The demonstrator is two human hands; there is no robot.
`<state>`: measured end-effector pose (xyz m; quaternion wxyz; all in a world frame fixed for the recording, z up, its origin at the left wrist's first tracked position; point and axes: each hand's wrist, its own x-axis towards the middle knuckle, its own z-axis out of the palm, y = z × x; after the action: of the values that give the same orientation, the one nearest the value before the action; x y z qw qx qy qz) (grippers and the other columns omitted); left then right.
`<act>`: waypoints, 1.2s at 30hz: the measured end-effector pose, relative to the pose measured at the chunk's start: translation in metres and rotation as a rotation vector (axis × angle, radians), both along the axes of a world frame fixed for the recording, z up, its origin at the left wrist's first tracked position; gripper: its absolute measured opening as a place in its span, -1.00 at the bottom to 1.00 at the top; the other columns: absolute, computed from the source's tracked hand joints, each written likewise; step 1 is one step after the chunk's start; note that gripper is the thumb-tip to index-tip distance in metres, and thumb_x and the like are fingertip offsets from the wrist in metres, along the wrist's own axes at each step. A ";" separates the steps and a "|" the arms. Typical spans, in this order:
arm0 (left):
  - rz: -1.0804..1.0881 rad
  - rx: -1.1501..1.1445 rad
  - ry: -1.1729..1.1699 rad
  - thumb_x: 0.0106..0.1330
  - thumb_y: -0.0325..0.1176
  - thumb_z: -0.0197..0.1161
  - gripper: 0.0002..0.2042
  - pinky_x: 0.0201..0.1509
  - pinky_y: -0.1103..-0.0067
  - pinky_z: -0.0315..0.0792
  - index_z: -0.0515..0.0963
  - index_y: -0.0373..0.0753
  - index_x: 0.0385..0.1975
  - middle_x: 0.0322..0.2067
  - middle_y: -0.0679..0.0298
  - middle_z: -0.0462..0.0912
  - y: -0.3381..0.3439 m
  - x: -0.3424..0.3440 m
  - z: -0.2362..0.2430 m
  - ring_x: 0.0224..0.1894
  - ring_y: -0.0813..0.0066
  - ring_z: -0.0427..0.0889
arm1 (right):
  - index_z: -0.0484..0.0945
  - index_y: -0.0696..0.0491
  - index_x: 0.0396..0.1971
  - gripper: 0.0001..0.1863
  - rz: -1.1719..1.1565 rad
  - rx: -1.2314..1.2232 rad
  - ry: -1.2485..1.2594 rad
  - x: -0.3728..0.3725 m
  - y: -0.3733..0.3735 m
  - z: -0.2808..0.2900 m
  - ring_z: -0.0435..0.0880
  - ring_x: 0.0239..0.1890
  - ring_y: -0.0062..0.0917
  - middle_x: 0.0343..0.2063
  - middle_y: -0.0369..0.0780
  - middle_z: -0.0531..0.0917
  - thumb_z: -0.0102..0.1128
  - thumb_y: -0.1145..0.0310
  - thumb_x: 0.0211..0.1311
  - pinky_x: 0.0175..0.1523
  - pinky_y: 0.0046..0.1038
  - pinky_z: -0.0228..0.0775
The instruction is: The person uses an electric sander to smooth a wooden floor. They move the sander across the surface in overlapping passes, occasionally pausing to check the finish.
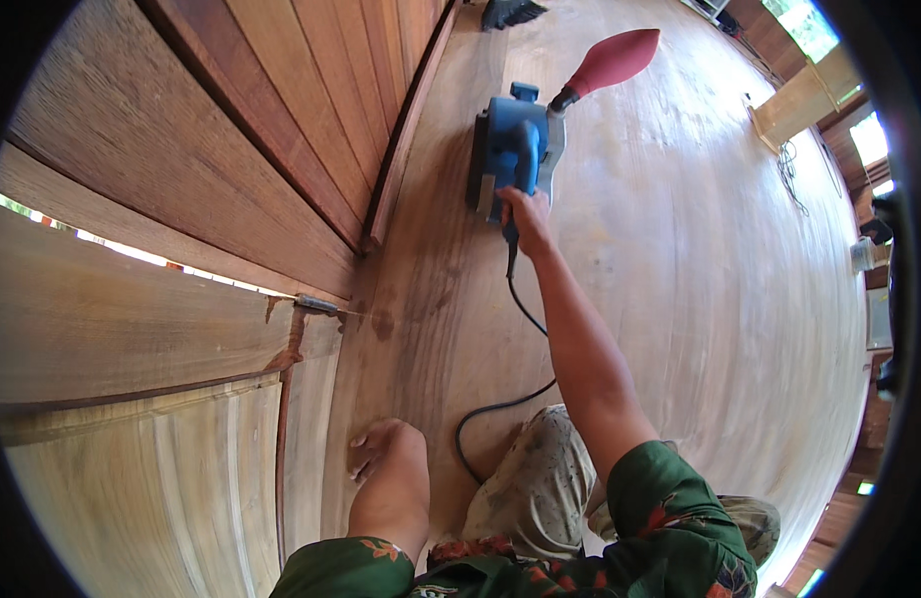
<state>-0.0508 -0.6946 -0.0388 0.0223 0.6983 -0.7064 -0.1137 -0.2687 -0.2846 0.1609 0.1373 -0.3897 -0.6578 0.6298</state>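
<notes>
A blue belt sander (500, 130) with a red dust bag (610, 62) stands on the pale wooden floor (690, 299) beside a reddish skirting strip. My right hand (525, 214) is closed round its rear handle, arm stretched forward. A black cord (495, 409) runs from the sander back past my knee. My left hand (376, 448) is low at the left, down on the floor near a pale wooden panel (142, 468), its fingers apart and holding nothing.
A vertical plank wall (261, 110) runs along the left, with a gapped board and a metal hinge (316, 303) nearer me. A dark object (510, 14) lies at the far end. At the right stand a wooden piece (789, 105), a coiled cable (789, 174) and a pale container (861, 254).
</notes>
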 end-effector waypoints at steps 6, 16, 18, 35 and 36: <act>0.043 -0.002 -0.115 0.59 0.18 -0.32 -0.20 0.65 0.02 -0.35 -0.12 -0.32 0.60 0.63 -0.05 -0.24 0.015 -0.028 0.028 0.66 -0.06 -0.30 | 0.59 0.14 -0.53 -0.81 0.027 -0.004 0.052 -0.079 0.033 -0.030 0.53 -0.69 -0.55 -0.69 -0.28 0.56 0.36 0.35 0.13 -0.54 -0.43 0.33; 0.177 -0.014 -0.105 0.59 0.20 -0.33 -0.18 0.66 0.04 -0.38 -0.14 -0.34 0.60 0.63 -0.05 -0.27 0.037 -0.054 0.034 0.67 -0.04 -0.34 | 0.57 0.14 -0.55 -0.79 0.028 -0.004 0.154 -0.195 0.086 -0.077 0.52 -0.69 -0.54 -0.67 -0.26 0.56 0.37 0.36 0.17 -0.54 -0.42 0.34; 0.265 0.012 -0.027 0.59 0.20 -0.33 -0.18 0.66 0.04 -0.39 -0.15 -0.35 0.60 0.63 -0.05 -0.28 0.034 -0.020 -0.015 0.67 -0.03 -0.35 | 0.57 0.14 -0.55 -0.78 0.059 0.023 0.207 -0.179 0.091 -0.109 0.52 -0.69 -0.54 -0.67 -0.26 0.56 0.38 0.36 0.17 -0.54 -0.41 0.34; 0.269 -0.031 0.138 0.56 0.24 -0.29 -0.17 0.65 0.05 -0.46 -0.14 -0.27 0.62 0.65 0.04 -0.28 -0.010 0.075 -0.144 0.67 -0.03 -0.42 | 0.61 0.09 -0.50 -0.82 0.068 0.047 0.240 -0.121 0.092 -0.184 0.53 -0.66 -0.51 -0.65 -0.25 0.55 0.41 0.35 0.19 -0.54 -0.43 0.39; 0.272 -0.026 0.143 0.56 0.24 -0.30 -0.17 0.65 0.05 -0.46 -0.16 -0.27 0.62 0.65 0.05 -0.29 -0.012 0.075 -0.132 0.67 -0.02 -0.42 | 0.61 0.09 -0.51 -0.82 0.059 0.067 0.230 -0.117 0.088 -0.178 0.53 -0.67 -0.51 -0.66 -0.25 0.55 0.40 0.35 0.19 -0.54 -0.42 0.39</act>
<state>0.0238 -0.7069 -0.1709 0.0970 0.7774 -0.6032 -0.1500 -0.3858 -0.1968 -0.0166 0.2062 -0.2906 -0.6696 0.6517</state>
